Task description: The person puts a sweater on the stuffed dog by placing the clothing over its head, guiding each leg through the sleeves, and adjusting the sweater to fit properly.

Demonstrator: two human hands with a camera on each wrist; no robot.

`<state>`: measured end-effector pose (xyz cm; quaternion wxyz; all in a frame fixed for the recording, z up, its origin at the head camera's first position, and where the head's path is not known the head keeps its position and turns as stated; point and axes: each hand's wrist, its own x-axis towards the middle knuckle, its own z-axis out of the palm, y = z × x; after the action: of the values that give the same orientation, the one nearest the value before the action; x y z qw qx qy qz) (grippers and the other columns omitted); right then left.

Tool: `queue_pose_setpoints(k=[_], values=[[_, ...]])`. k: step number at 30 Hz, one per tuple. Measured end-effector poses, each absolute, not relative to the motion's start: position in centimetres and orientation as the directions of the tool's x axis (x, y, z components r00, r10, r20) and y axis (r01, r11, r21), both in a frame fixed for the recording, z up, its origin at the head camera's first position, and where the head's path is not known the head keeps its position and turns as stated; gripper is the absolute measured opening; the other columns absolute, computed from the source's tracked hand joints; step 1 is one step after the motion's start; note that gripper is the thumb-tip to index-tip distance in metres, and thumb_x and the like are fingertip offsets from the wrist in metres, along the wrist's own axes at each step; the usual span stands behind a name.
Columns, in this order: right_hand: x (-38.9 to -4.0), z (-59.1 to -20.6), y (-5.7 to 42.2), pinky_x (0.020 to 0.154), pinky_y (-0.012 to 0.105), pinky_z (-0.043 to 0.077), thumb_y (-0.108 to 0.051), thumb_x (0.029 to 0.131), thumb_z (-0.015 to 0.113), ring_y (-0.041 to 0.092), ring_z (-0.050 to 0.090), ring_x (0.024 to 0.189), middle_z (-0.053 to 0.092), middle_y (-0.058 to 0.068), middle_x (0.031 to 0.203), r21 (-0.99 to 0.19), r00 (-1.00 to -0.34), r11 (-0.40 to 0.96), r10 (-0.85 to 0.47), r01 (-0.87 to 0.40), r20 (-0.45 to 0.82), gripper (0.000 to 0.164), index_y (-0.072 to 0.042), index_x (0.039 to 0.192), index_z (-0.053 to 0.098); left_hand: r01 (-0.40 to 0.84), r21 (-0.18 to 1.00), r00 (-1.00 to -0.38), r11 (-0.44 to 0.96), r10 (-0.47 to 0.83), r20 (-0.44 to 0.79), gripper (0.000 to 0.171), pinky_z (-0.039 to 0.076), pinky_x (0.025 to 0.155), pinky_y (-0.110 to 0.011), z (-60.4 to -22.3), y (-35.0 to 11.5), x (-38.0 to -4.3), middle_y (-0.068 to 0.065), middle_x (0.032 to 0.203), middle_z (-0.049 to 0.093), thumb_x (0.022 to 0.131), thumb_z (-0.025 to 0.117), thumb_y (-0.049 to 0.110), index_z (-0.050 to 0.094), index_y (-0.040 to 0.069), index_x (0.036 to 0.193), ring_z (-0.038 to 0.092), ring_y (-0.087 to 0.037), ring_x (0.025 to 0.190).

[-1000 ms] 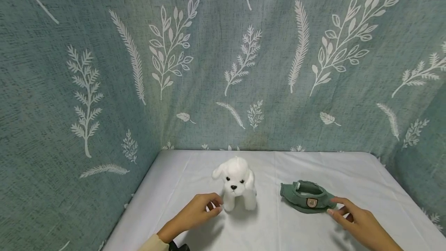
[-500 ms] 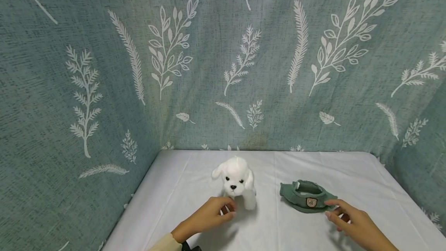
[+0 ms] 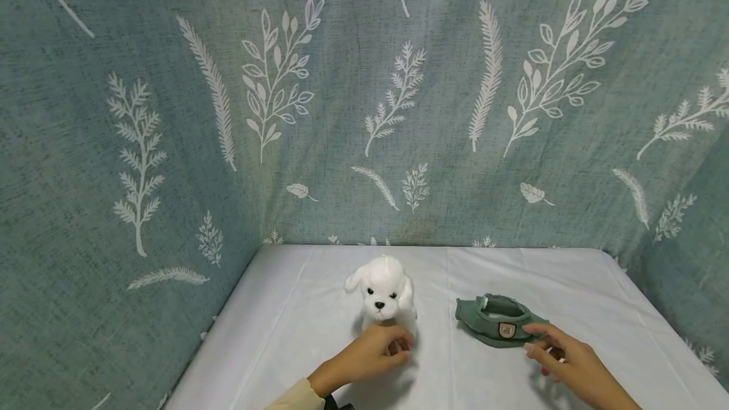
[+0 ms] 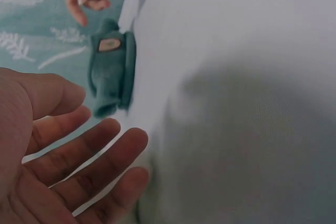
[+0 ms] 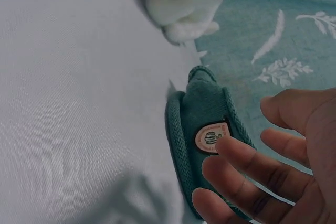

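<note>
A white plush dog (image 3: 383, 280) stands upright on the white-covered table, facing me. My left hand (image 3: 369, 354) is in front of its legs, hiding most of them, with loosely bent fingers and nothing in its grasp. To the right lies a small green doll's garment (image 3: 481, 326) with a pale badge on its front, its round opening facing up. At its right end hovers my right hand (image 3: 572, 359), holding nothing. The right wrist view has its fingertips overlapping the green cloth (image 5: 202, 103); whether they touch it I cannot tell.
White cloth (image 3: 285, 309) covers the table. Teal leaf-patterned curtains (image 3: 444, 112) hang behind it and along both sides. A dark strap or device (image 3: 336, 403) sits at my left wrist, below the cream sleeve (image 3: 299, 396).
My left hand has moved right, from beside the dog to in front of its legs. My right hand has shifted slightly left along the garment. Dog and garment stay in place.
</note>
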<state>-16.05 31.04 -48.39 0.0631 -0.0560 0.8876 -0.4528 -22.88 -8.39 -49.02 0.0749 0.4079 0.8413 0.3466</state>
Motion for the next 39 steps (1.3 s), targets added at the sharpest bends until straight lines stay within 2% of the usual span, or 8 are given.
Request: queue_pose_setpoints(k=[5,13,18,26,39], values=[[-16.0,-48.5,30.9,0.059,0.035,0.056,-0.031,0.104,0.063,0.019,0.064,0.071,0.07,0.01,0.099,-0.816,-0.986,0.577,-0.158,-0.041,-0.062,0.055,0.003,0.145,0.048,0.684,0.596,-0.621,0.421,0.765,0.172,0.018,0.05,0.066,-0.011,-49.0,-6.7,-22.8,0.011,0.096,0.07,0.103,0.065,0.02,0.071,0.008,0.115,0.06,0.008,0.074],[-16.0,-48.9,31.0,0.057,0.035,0.055,-0.03,0.104,0.063,0.017,0.063,0.069,0.069,0.01,0.095,-0.819,-0.983,0.571,-0.174,-0.061,-0.048,0.055,0.004,0.145,0.047,0.729,0.515,-0.606,0.451,0.775,0.18,0.02,0.047,0.065,-0.011,-48.3,-3.7,-23.4,0.012,0.096,0.07,0.104,0.063,0.023,0.071,0.012,0.118,0.057,0.009,0.074],[-16.2,-48.8,30.8,0.058,0.034,0.055,-0.03,0.104,0.063,0.018,0.063,0.07,0.068,0.01,0.097,-0.815,-0.984,0.575,-0.173,-0.071,-0.037,0.054,0.003,0.144,0.049,0.725,0.522,-0.604,0.448,0.778,0.171,0.021,0.047,0.065,-0.011,-47.9,-1.8,-23.8,0.011,0.097,0.07,0.105,0.061,0.021,0.07,0.011,0.121,0.056,0.009,0.073],[-16.7,-48.7,30.9,0.059,0.034,0.055,-0.031,0.103,0.066,0.018,0.064,0.072,0.069,0.01,0.101,-0.814,-0.99,0.577,-0.141,-0.067,-0.019,0.053,-0.002,0.144,0.05,0.697,0.537,-0.646,0.475,0.74,0.184,0.02,0.046,0.062,-0.013,-48.1,0.7,-24.6,0.011,0.097,0.071,0.105,0.062,0.022,0.07,0.013,0.12,0.055,0.008,0.068],[-17.8,-49.0,31.4,0.058,0.034,0.054,-0.032,0.1,0.07,0.02,0.064,0.068,0.069,0.008,0.095,-0.8,-0.996,0.6,-0.086,-0.025,-0.033,0.056,-0.007,0.146,0.051,0.71,0.536,-0.638,0.456,0.74,0.215,0.02,0.046,0.067,-0.012,-48.0,3.7,-26.2,0.008,0.098,0.072,0.105,0.062,0.025,0.069,0.015,0.121,0.058,0.007,0.075]])
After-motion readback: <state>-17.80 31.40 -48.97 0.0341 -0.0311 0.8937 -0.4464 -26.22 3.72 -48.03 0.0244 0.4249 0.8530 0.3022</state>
